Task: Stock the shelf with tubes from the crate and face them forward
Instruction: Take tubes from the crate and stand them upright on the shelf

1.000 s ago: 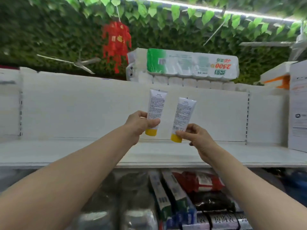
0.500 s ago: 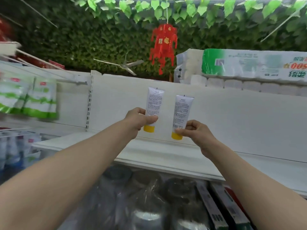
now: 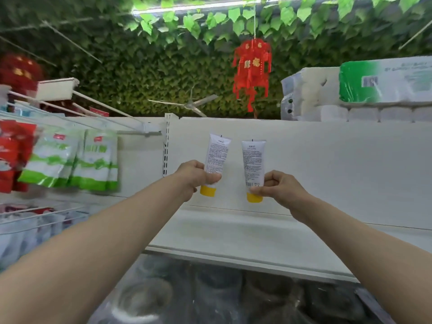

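The left hand point(image 3: 192, 176) grips the left tube point(image 3: 217, 155) just above its yellow cap. The right hand point(image 3: 279, 187) pinches the right tube point(image 3: 253, 161) the same way. Both tubes hang cap down above the white shelf point(image 3: 233, 232). The view has swung left since before, so more green bags point(image 3: 70, 160) show. The things under the shelf are too blurry to name.

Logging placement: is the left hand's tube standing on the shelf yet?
No, in the air. The left hand grips the tube cap-down, its yellow cap clear above the shelf.
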